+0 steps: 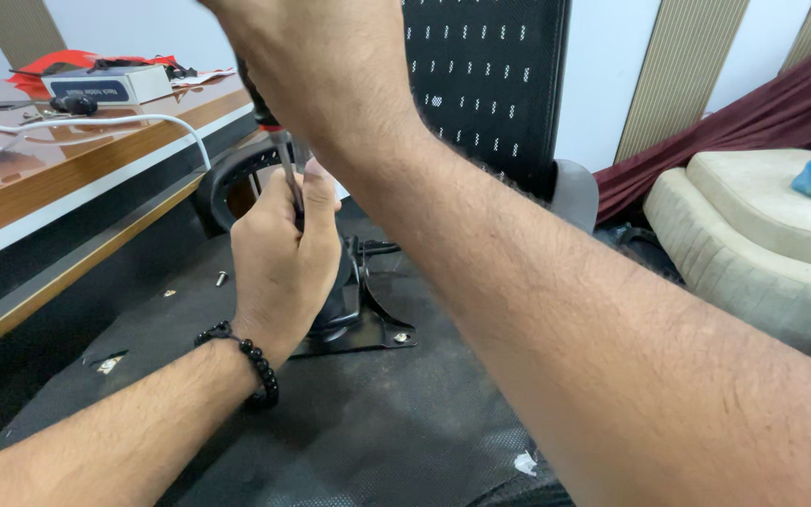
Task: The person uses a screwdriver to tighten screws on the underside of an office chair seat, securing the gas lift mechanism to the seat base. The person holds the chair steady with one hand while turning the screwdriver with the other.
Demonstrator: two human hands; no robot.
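While the right forearm crosses the view from the lower right, the left hand (283, 253) sits nearer the middle, a black bead bracelet (253, 361) on its wrist, fingers curled shut around the metal shaft of a screwdriver (285, 160). The right hand (316, 66) is higher, at the top edge of the view, closed over the screwdriver's dark handle with its red collar; its fingers are partly cut off by the frame. The screwdriver stands nearly upright, its tip hidden behind the left hand.

Both hands work over the upturned underside of a chair seat (368, 422), a dark fabric surface. A black metal bracket (368, 324) lies on it near the middle, just beyond the left hand, which touches or nearly touches it. A loose screw (221, 278) rests toward the seat's left edge.

Beyond the seat's far edge rises the black mesh chair back (485, 84). To the left is a wooden desk (39, 178) with a white cable (96, 122) along its top and a box (110, 84) near its far edge. At the right lie cream cushions (762, 235).
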